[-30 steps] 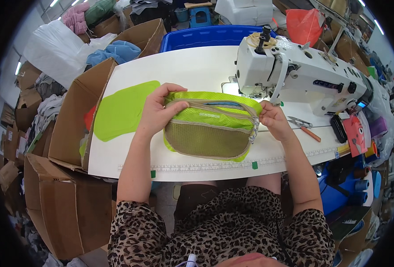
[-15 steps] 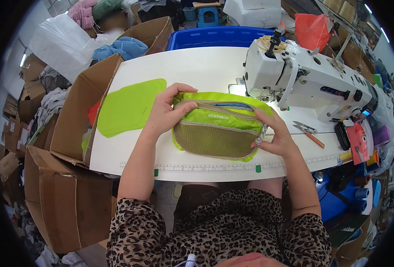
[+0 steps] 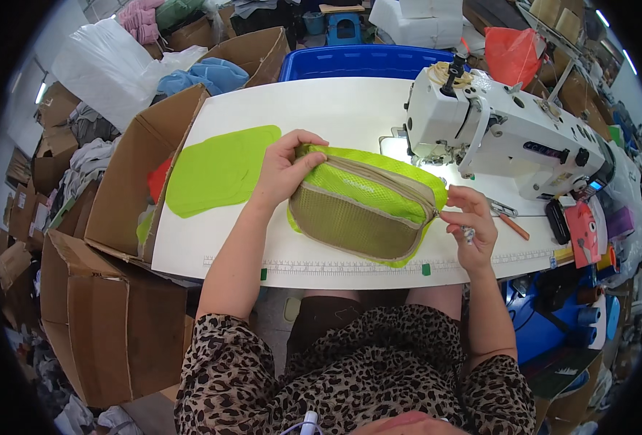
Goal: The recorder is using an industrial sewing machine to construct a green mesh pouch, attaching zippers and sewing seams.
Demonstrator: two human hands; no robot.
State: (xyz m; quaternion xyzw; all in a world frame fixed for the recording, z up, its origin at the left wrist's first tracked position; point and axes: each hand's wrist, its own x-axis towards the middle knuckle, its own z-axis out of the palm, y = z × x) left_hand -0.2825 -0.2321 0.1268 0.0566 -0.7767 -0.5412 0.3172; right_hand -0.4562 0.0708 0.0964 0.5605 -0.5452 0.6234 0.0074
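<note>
A lime-green pouch (image 3: 368, 181) with a beige mesh front pocket (image 3: 353, 221) is held tilted above the white table, its right end lower. My left hand (image 3: 286, 168) grips its upper left corner, thumb on the front and fingers behind. Along the upper front runs a beige zipper (image 3: 379, 174), which looks closed. At the pouch's right end my right hand (image 3: 473, 223) pinches the zipper pull (image 3: 437, 213) between thumb and fingers. A twisted grey-white cord (image 3: 469, 234) hangs by its palm.
Flat lime-green fabric pieces (image 3: 216, 170) lie on the table's left. A white sewing machine (image 3: 509, 130) stands at the right, with thread snips (image 3: 502, 209) and an orange-handled tool (image 3: 514, 228) before it. Cardboard boxes (image 3: 136, 174) flank the left edge; a blue bin (image 3: 364, 61) stands behind.
My right hand has slid the zipper pull to the right end, and the gap showing blue inside has closed. The pouch has tilted down at its right, and its printed front is no longer visible.
</note>
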